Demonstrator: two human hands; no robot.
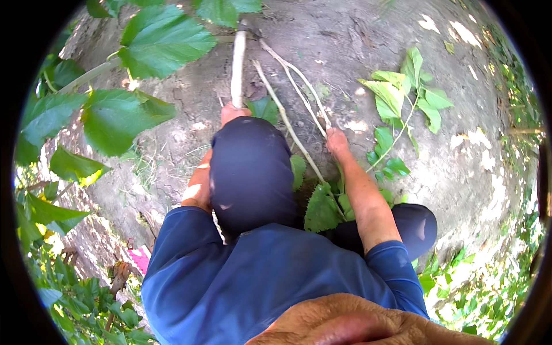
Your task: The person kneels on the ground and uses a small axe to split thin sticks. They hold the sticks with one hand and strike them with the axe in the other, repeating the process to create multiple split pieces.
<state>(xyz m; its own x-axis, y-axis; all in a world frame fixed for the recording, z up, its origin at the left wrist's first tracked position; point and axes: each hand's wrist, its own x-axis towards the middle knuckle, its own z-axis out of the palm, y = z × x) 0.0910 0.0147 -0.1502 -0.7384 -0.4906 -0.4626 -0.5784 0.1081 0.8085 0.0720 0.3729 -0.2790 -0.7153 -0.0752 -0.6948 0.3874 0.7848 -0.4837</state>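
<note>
My left hand (234, 113), partly hidden behind my raised knee, grips a pale wooden handle (238, 69). A dark piece sits at the handle's far end; I cannot tell what kind of tool it is. My right hand (337, 140) is closed around the near end of a thin forked branch (297, 77). The branch's two pale stems join near that dark piece. Between my hands a separate slim branch (282, 114) slants from the ground towards my lap, with green leaves (323, 207) at its near end.
Bare, cracked soil (366, 39) spreads before me. Large leaves on a stem (92, 74) hang close at the left. On the right lies a cut leafy twig (405, 123). A pink object (139, 260) and a short wooden stump (120, 276) are at lower left.
</note>
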